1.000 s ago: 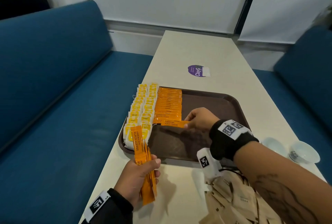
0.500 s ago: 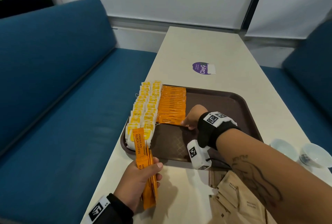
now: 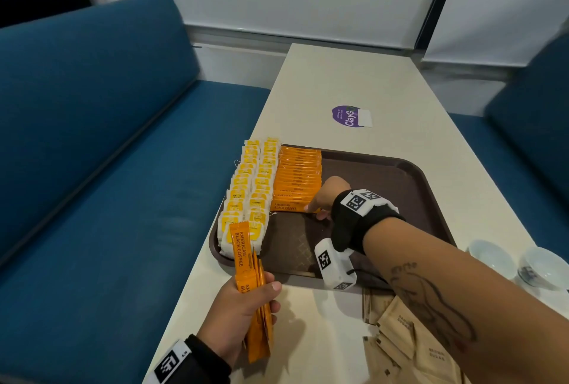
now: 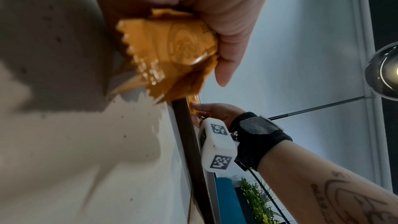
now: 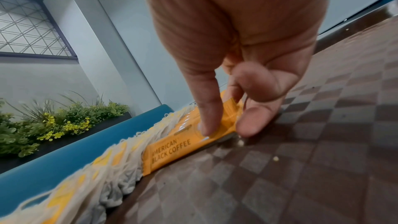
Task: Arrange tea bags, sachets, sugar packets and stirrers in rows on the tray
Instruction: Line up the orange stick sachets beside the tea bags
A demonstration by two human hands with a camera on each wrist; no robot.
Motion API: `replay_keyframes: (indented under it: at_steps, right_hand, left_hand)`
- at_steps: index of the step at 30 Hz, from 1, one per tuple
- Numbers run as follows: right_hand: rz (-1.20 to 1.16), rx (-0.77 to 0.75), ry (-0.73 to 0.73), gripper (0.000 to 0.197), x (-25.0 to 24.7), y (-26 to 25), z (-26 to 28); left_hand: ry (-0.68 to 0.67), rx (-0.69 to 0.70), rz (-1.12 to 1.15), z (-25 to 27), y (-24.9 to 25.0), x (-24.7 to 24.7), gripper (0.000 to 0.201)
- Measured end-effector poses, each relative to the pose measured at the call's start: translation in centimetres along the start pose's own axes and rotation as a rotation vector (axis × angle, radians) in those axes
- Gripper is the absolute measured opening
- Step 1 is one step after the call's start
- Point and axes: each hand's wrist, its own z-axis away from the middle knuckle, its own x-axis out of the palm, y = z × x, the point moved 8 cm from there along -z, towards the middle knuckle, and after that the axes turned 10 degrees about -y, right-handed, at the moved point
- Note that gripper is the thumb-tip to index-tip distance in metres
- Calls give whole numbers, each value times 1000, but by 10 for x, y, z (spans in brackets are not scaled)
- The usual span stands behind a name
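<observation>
Sachet [image 5: 172,151] going down at the near end of the orange row, centre of the head view on the tray [image 3: 409,168].
Right hand [image 3: 326,196] pins it, forefinger on top, thumb at its edge: best slid flush. Left hand [image 3: 234,313] grips spare sachets [image 3: 249,276], lower centre.
</observation>
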Motion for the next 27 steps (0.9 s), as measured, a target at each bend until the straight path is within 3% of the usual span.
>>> replay_keyframes:
  at_steps: [5,15,20,27]
  right_hand:
    - [-42,10,31,44,-1,2,-3]
    - [-156,-8,3,24,4,7,-2]
    - [1,-112,149,60,-5,-5,9]
    - [137,-307,245,54,-5,-33,25]
  left_hand:
    - [4,0,-4,-1,0,-2,17]
    - [-7,1,23,1,2,0,16]
    - [-5,-11,24,2,3,1,15]
    - [-12,-23,22,2,2,2,14]
